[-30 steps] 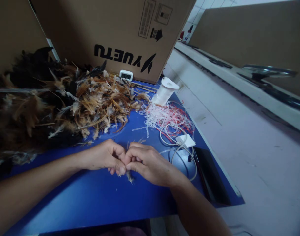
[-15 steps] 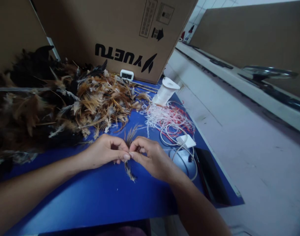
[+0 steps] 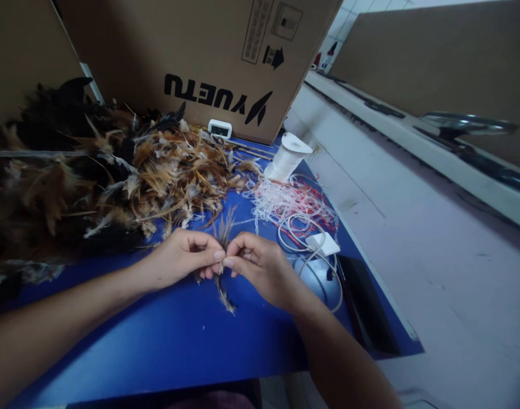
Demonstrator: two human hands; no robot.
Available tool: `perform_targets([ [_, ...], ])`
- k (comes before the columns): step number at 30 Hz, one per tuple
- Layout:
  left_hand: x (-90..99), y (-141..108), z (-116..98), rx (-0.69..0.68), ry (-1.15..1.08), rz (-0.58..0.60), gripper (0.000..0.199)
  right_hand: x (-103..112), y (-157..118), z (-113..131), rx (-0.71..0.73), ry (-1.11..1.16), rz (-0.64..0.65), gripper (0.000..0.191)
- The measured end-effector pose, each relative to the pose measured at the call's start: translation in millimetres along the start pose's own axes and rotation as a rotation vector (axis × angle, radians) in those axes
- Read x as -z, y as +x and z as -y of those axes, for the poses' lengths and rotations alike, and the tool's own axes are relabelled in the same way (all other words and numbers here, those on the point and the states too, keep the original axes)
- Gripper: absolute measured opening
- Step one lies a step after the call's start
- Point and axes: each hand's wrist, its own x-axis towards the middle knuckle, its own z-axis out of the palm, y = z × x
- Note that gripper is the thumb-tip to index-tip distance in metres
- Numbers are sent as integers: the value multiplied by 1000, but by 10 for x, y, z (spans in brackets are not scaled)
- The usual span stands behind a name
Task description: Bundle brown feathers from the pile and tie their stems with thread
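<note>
My left hand (image 3: 195, 257) is closed in a pinch, thumb against finger, on a small bunch of brown feathers (image 3: 223, 227). Thin tips of the bunch point away from me above the fingers. Right beside it, my right hand (image 3: 257, 264) pinches at the base of the same bunch; the exact spot between the fingertips is partly covered. Below the hands, a dark, pale-tipped feather (image 3: 224, 298) hangs down over the blue tabletop (image 3: 178, 341).
A large heap of brown and black feathers (image 3: 170, 176) spreads across the left. A white spool (image 3: 287, 156) stands behind tangled white and red strands (image 3: 289, 204). A white cable (image 3: 336, 284), a small white box (image 3: 323, 244) and a cardboard box (image 3: 191, 45) are nearby.
The fingertips have shifted slightly and the feather tips in them now stand more upright. Both hands have stayed together over the same place.
</note>
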Motion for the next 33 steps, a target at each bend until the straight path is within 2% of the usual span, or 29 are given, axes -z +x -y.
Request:
perform_targets([
  [9,5,-12,-28,-39,-83,-2,23,19,39,18,-66,346,81,20],
  [14,11,-7,-41,-64,-96,-28,24,22,19,51,-85,418,80,25],
  [24,4,-14,-2,-40,-49,-24,23,-60,39,31,-51,276,-26,17],
  [29,1,-5,-27,-10,-110,-13,22,-66,6,33,-6,56,-65,10],
  [33,16,0,-27,22,-166,-4,21,-54,-9,32,128,-182,-96,4],
])
